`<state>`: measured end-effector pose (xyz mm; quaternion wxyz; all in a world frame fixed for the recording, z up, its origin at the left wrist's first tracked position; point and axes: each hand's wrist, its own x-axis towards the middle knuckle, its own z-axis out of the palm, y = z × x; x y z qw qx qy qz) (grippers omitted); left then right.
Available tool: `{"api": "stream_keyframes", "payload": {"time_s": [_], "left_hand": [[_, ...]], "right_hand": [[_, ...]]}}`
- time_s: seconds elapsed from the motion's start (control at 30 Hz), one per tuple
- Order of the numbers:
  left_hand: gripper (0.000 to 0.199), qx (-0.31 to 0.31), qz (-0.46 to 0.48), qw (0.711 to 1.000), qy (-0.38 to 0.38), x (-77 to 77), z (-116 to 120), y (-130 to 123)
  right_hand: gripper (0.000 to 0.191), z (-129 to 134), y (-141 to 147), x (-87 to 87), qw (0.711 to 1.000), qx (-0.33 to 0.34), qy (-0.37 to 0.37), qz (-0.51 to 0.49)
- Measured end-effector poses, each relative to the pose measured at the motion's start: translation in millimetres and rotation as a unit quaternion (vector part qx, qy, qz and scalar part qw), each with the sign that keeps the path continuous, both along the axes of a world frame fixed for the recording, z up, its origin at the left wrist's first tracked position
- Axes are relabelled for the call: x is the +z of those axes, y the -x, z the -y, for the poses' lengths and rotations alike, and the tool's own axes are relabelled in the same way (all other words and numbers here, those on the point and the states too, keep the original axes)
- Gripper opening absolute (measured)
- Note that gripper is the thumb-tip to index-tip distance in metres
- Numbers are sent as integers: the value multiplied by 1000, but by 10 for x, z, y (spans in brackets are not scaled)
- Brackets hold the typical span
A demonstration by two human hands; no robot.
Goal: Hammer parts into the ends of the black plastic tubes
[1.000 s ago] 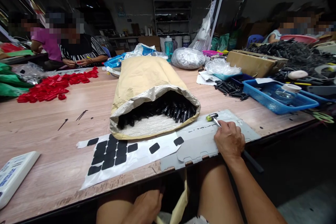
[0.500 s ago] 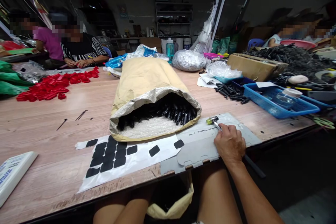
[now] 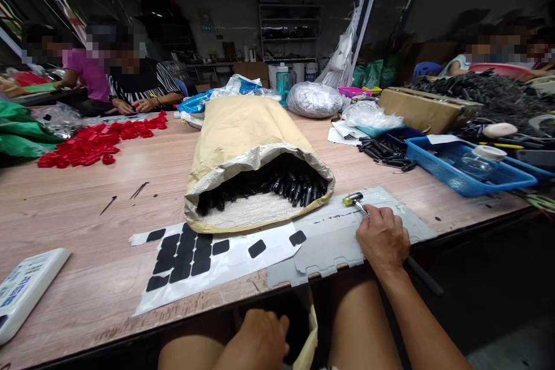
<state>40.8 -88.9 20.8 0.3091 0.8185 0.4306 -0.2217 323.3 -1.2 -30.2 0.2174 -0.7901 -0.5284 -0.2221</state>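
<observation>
My right hand (image 3: 383,238) is wrapped round the metal handle of a small hammer (image 3: 353,199), whose black and yellow-green head rests over a grey board (image 3: 327,243). Below the table edge, my left hand (image 3: 263,332) is at the mouth of a lower paper sack (image 3: 309,341); its fingers are curled, and what they may hold is hidden. On the table, a large tan sack (image 3: 249,121) lies with its mouth towards me, full of black parts (image 3: 295,185). In front of it is a white sheet (image 3: 236,263) with black rounded squares (image 3: 184,257).
Red parts (image 3: 87,141) are heaped at the left, near two people at work. A white device (image 3: 28,292) lies at the near left. To the right stand a blue tray (image 3: 459,176), a cardboard box (image 3: 429,108) and a pile of black parts (image 3: 498,98).
My left hand has come into view at the lower sack's mouth; before, only the forearm showed. My right hand keeps the hammer in nearly the same place. The view has shifted slightly.
</observation>
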Motion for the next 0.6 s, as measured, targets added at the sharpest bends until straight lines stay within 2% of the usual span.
{"api": "stream_keyframes", "payload": {"time_s": [0.07,0.13,0.17,0.23,0.3,0.37,0.47,0.53,0.6], "left_hand": [[34,-35,38,999,18,177,-104,-1],[32,-24,152,988,10,364,-324,16],[32,9,199,980,-19,437,-488,12],[34,109,226,955,-157,517,-904,-37],[37,171,206,911,-314,514,-1372,-133],[43,164,171,880,-411,465,-1803,-242],[51,75,122,870,-472,371,-2248,-355],[48,34,103,868,-484,315,-2387,-385],[41,24,97,865,-492,275,-2412,-390]], "right_hand": [[28,2,0,-1,1000,0,-1,0],[28,3,2,1,1000,-1,-1,-1],[28,3,3,3,1000,-1,0,-2],[29,2,5,6,1000,1,0,-2],[29,0,6,8,1000,3,1,-3],[29,-4,5,10,1000,4,2,-4],[30,-9,5,12,1000,5,3,-9],[30,-10,5,14,1000,4,2,-11],[30,-9,6,17,1000,3,3,-10]]}}
